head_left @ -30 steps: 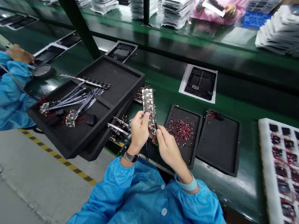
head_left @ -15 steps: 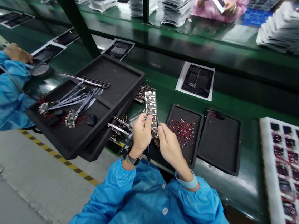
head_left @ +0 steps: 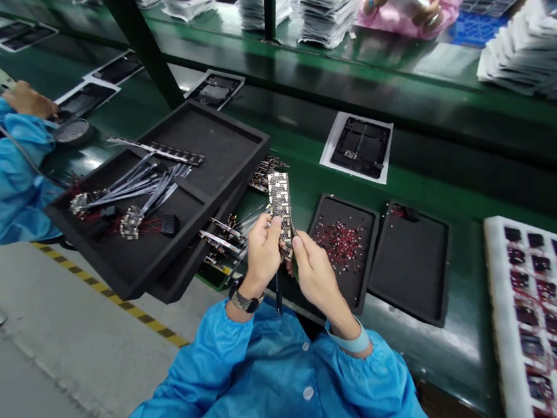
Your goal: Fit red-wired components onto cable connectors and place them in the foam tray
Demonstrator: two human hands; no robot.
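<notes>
A strip of small circuit boards point(head_left: 280, 194) stands up from between my hands, tilted slightly, above the bench's front edge. My left hand point(head_left: 263, 246) is closed on it, the thumb pressed flat against the face of the boards. At the strip's lower right side my right hand point(head_left: 316, 264) pinches it between thumb and fingers; the fingertips are partly hidden behind it. More board strips point(head_left: 222, 237) lie just left of my left hand. Right of my right hand is a black tray point(head_left: 322, 207) with a heap of small red-wired parts point(head_left: 341, 240).
Stacked black trays point(head_left: 232, 123) at left hold ribbon cables point(head_left: 135, 182). Another black tray point(head_left: 410, 264) and a white foam tray point(head_left: 498, 314) lie at right. A tablet shell point(head_left: 361, 146) lies beyond. Co-workers' hands point(head_left: 32, 100) are at left and across the bench.
The tablet shell beyond the trays has shifted slightly left. Across the bench, the co-worker's white piece has turned flatter. My hands and the board strip have barely moved.
</notes>
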